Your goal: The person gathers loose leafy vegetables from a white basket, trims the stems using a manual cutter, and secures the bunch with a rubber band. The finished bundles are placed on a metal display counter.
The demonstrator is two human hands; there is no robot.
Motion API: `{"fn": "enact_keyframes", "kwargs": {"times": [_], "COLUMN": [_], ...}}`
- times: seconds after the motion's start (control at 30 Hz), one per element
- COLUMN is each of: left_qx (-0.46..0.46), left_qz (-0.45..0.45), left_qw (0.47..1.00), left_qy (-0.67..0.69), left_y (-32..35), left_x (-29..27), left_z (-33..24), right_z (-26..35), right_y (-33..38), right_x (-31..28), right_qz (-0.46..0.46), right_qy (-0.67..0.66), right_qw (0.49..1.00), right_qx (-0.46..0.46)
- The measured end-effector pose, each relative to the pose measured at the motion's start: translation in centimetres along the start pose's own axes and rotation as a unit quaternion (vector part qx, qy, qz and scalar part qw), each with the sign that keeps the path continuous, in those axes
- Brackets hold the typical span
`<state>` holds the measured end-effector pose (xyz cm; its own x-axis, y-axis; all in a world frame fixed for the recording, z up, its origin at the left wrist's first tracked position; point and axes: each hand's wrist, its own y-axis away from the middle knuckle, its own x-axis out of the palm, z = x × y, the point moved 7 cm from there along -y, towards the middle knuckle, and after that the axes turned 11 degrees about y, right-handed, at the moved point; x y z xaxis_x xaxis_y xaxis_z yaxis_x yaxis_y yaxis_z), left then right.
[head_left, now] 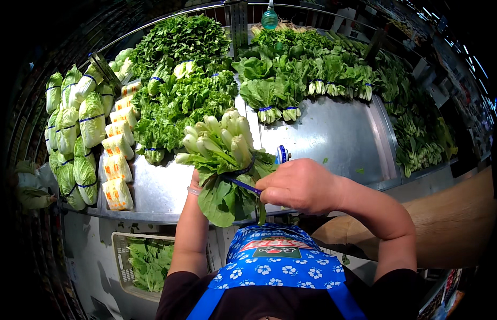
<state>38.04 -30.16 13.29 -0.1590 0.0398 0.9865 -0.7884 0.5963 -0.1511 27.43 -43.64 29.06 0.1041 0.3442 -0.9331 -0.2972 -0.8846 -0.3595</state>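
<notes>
A bunch of leafy greens (223,149) with thick pale stems is held up in front of me, stems pointing away and leaves hanging toward me. My left hand (196,177) supports it from the left; its fingers are hidden behind the leaves, and a pale bracelet circles the wrist. A blue-purple strip of tape (243,185) runs around the bunch, its end stretching to the right. That end is pinched between the thumb and fingers of my right hand (299,186). Just beyond the right hand sits a small round blue-and-white object (282,154), partly covered.
Bundled greens (275,88) and leafy lettuce (179,101) lie across the metal display counter (334,138). Napa cabbages (92,120) and wrapped white packs (117,168) are stacked at left. Below stands a crate (119,256) of leaves. A large brown surface (419,229) rises at right.
</notes>
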Motion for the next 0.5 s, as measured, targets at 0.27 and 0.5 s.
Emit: {"fn": "enact_keyframes", "kwargs": {"times": [0.27,0.5], "left_qx": [0.004,0.006], "left_qz": [0.025,0.048], "left_qw": [1.000,0.997], "left_qy": [0.013,0.059], "left_y": [-0.6,-0.1], "left_x": [0.7,0.5], "left_z": [1.5,3.3], "right_z": [-1.7,-1.2], "right_y": [-0.2,-1.6], "right_x": [-2.6,-4.0], "right_qz": [-0.072,-0.062], "right_qy": [-0.047,0.035], "right_qw": [0.995,0.997], "right_qx": [0.054,-0.040]}}
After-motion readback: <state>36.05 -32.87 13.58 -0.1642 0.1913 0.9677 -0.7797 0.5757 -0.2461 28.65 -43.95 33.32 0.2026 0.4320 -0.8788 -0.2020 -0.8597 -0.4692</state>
